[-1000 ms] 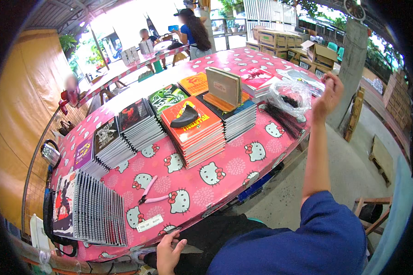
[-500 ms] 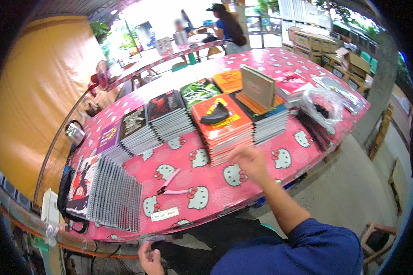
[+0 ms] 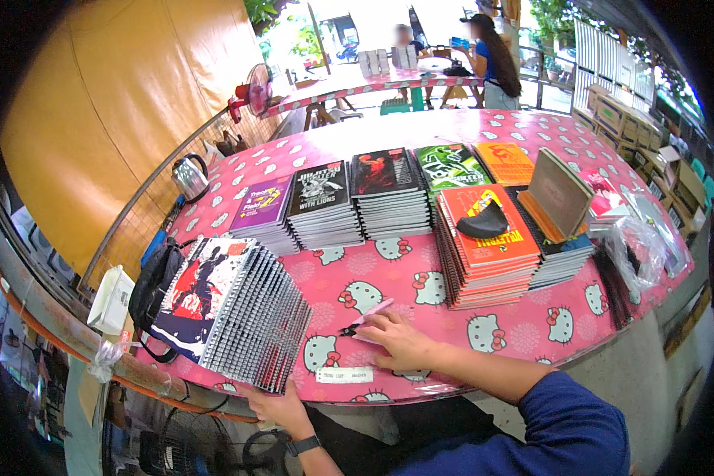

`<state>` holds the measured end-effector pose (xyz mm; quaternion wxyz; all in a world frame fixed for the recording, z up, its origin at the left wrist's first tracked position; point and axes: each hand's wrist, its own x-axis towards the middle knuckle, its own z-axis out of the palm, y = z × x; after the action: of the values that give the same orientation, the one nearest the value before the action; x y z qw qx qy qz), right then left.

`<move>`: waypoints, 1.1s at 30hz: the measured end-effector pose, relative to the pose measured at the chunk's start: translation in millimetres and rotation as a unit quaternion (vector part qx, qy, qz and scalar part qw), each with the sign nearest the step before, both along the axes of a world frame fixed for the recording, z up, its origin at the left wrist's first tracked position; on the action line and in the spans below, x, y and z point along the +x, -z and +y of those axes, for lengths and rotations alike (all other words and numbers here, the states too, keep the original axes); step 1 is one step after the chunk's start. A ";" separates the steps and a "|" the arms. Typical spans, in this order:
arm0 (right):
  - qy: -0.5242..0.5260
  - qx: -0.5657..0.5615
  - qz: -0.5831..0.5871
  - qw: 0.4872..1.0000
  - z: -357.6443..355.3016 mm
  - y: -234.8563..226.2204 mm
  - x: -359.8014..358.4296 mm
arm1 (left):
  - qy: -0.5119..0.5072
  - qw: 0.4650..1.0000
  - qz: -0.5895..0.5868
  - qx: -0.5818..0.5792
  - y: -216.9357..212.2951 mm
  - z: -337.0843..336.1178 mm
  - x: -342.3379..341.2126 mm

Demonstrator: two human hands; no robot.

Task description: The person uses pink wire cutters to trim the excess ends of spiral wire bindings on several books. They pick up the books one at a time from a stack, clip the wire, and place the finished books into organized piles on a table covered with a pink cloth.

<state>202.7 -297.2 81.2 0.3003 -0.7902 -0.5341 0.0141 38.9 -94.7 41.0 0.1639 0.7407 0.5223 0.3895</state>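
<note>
On the pink tablecloth point(image 3: 337, 274), my right hand point(image 3: 401, 343) lies over small pink-handled nippers point(image 3: 377, 308), its fingers closed round the handles. The dark jaws point left; the palm hides part of the handles. My left hand point(image 3: 279, 411), a dark watch on its wrist, touches the near lower corner of a leaning stack of spiral-bound notebooks point(image 3: 263, 317). Its thumb and fingers are apart. The top notebook has a white, red and dark cover. Close to my right hand lies a white printed label strip point(image 3: 344, 374).
Behind are several notebook stacks, purple point(image 3: 263, 202), black point(image 3: 319, 190) and green point(image 3: 451, 166). A black curved object point(image 3: 484, 220) rests on the orange stack point(image 3: 488, 258). A brown box point(image 3: 559, 194), plastic bag point(image 3: 639, 250), kettle point(image 3: 190, 176) and fan point(image 3: 258, 89) stand around. Two people are at a far table.
My right hand has come down and left onto the nippers. My left hand has risen from below the table edge to the notebook stack. The view has swung left.
</note>
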 end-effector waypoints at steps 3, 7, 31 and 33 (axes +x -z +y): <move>-0.020 -0.110 -0.056 0.992 4.9 -5.1 7.2 | 0.029 0.999 -0.020 0.026 3.0 1.8 -1.3; -0.032 -0.131 -0.040 0.990 14.5 -3.2 19.6 | 0.048 0.997 -0.065 -0.005 10.5 14.2 -1.9; -0.009 -0.099 -0.027 0.995 20.9 23.0 54.9 | 0.295 0.950 -0.067 -0.078 89.0 -122.2 -98.9; -0.019 -0.125 -0.036 0.991 14.9 22.1 61.3 | 0.364 0.865 0.171 -0.300 101.2 -131.9 -106.9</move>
<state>264.0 -282.3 59.0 0.1800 -0.8110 -0.5536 0.0580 -68.0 -226.6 -60.2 0.4167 0.8482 0.3268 -0.0062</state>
